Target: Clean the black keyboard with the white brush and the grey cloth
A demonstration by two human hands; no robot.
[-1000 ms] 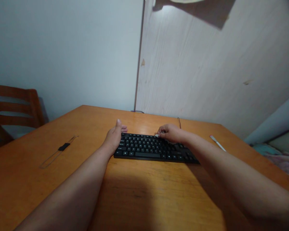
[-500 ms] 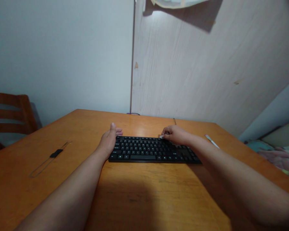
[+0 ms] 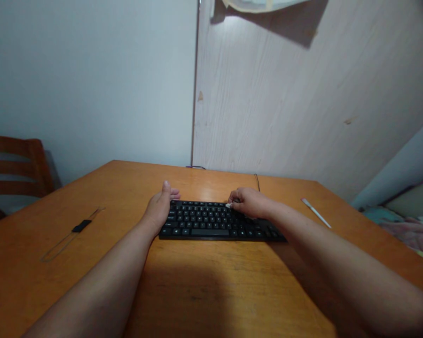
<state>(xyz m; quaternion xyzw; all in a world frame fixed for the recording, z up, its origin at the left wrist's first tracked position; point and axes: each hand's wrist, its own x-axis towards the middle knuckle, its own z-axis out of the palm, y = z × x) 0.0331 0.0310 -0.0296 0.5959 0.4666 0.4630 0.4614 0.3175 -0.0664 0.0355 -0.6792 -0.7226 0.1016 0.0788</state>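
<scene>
A black keyboard (image 3: 204, 219) lies flat on the wooden table. Against its left end rests my left hand (image 3: 160, 207), thumb pointing up and fingers stretched out behind the far left corner. My right hand (image 3: 247, 203) is over the upper right-middle keys, its fingers pinched on a small white wad (image 3: 229, 205) that touches the top rows. Whether the wad is tissue or cotton I cannot tell. The right hand and forearm hide part of the keyboard's right side.
A white brush-like stick (image 3: 316, 213) lies right of the keyboard. On the left is a thin looped cord with a black piece (image 3: 82, 226). A dark cable (image 3: 257, 182) runs behind the keyboard toward the wall. A wooden chair (image 3: 17, 166) stands at far left.
My right hand has slid a little to the left along the upper keys, with the white wad in its fingers. The left hand stays at the keyboard's left end.
</scene>
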